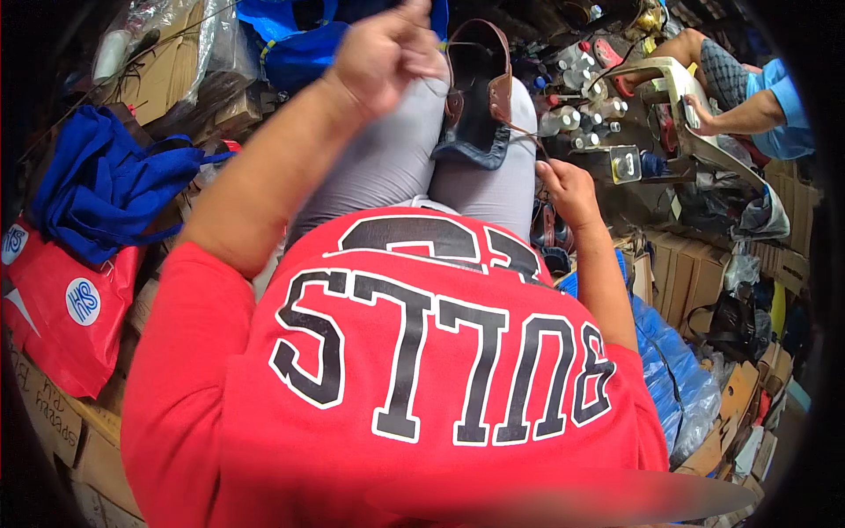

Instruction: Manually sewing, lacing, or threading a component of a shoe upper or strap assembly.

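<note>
A brown and black leather shoe upper (476, 106) rests across my grey-trousered right thigh, its opening showing a dark inside. A thin light strand crosses near its far end. My left hand (387, 58) is raised just left of it, fingers curled and smeared by motion; what they hold, if anything, I cannot make out. To the right of the shoe upper, my right hand (569, 188) is closed in a pinch at the end of a thin brown cord (525, 135) that runs to the upper's side.
At the left lie a blue cloth bag (110, 180) and a red plastic bag (88, 308). Several bottles (572, 119) stand beyond my right hand. Another person's arm (748, 116) rests on a pale plastic chair (678, 88). Cardboard boxes (688, 273) and blue plastic sheeting (660, 361) are at right.
</note>
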Demonstrator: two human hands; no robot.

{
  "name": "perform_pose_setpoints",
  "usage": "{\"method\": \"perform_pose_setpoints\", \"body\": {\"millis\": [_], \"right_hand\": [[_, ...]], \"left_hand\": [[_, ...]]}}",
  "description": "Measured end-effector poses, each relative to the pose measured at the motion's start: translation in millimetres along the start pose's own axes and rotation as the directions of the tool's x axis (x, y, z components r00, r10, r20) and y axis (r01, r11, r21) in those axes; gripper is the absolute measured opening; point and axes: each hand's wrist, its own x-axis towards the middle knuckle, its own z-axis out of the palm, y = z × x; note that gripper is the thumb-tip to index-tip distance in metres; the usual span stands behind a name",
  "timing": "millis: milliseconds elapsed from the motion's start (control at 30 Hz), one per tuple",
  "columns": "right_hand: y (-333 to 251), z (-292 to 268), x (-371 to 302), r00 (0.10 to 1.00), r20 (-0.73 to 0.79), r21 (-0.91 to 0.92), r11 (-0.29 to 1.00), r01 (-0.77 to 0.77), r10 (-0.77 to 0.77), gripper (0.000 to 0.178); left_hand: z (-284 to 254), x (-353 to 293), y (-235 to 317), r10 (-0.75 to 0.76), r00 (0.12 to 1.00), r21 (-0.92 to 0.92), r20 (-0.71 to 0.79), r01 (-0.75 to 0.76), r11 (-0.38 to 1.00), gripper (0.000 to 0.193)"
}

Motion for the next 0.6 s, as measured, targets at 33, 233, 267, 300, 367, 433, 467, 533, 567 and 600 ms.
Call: {"method": "perform_pose_setpoints", "body": {"millis": [33, 233, 267, 300, 367, 433, 467, 533, 567, 600], "right_hand": [[22, 11, -11, 0.995, -0.089, 0.0, 0.999, 0.054, -0.053, 0.034], [49, 48, -20, 0.992, -0.08, 0.57, 0.821, -0.035, 0.098, 0.027], [55, 33, -24, 0.96, 0.18, 0.812, 0.518, -0.269, 0.216, 0.027], [53, 22, -24, 0.934, 0.218, 0.941, 0.194, -0.278, 0.283, 0.041], [57, 1, -24, 0.836, 0.072, 0.957, 0.198, -0.212, 0.544, 0.047], [49, -13, -17, 0.863, -0.197, 0.861, 0.504, -0.074, 0.464, 0.048], [38, -21, -9, 0.898, -0.291, 0.729, 0.684, -0.015, 0.33, 0.047], [-3, -32, 8, 0.947, -0.321, 0.53, 0.835, 0.148, 0.036, 0.035], [-28, -40, 15, 0.951, -0.281, 0.427, 0.872, 0.241, -0.125, 0.031], [-54, -45, 19, 0.962, -0.187, 0.359, 0.898, 0.254, -0.197, 0.028]], "left_hand": [[-30, 2, 13, -0.051, 0.998, -0.005, 0.041, 0.051, 0.999, 0.046], [-37, 0, 14, -0.028, 0.966, 0.378, -0.256, 0.127, 0.917, 0.047], [-69, 4, 32, 0.011, 0.964, 0.66, -0.264, 0.172, 0.731, 0.045], [-93, 7, 43, 0.202, 0.912, 0.827, -0.356, 0.207, 0.523, 0.042], [-88, 18, 35, 0.325, 0.945, 0.973, 0.046, -0.117, 0.201, 0.042], [-46, 32, -1, 0.238, 0.967, 0.992, 0.097, -0.114, 0.059, 0.046], [-18, 38, -22, 0.149, 0.98, 0.989, 0.132, -0.121, -0.086, 0.051], [13, 45, -39, -0.074, 0.988, 0.958, 0.134, -0.148, -0.245, 0.059], [23, 48, -38, -0.2, 0.974, 0.953, 0.107, -0.158, -0.26, 0.063], [10, 58, -44, -0.308, 0.935, 0.972, 0.176, -0.214, -0.093, 0.061]]}}
